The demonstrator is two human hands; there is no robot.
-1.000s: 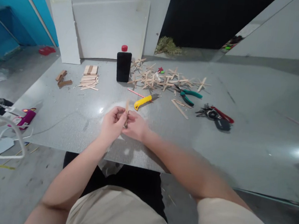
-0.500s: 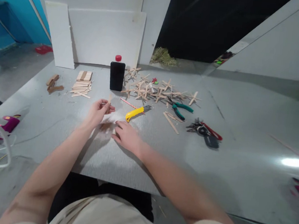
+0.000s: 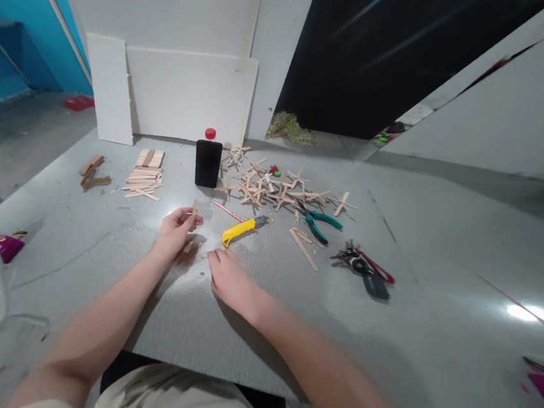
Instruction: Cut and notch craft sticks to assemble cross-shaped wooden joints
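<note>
My left grip (image 3: 176, 230) pinches a small stick (image 3: 195, 209), its bottom hidden by fingers (image 3: 187, 220). My right grip (image 3: 227, 277) rests loose on the tabletop (image 3: 291, 308).

Knife (image 3: 239, 229) & bottle (image 3: 207, 162) block ahead; right open.

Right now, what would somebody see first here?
The left hand pinches a small stick above the table, with the right hand resting on it. Just beyond lies a yellow knife, and behind it a heap of stick crosses next to a black bottle with a red cap.
</note>
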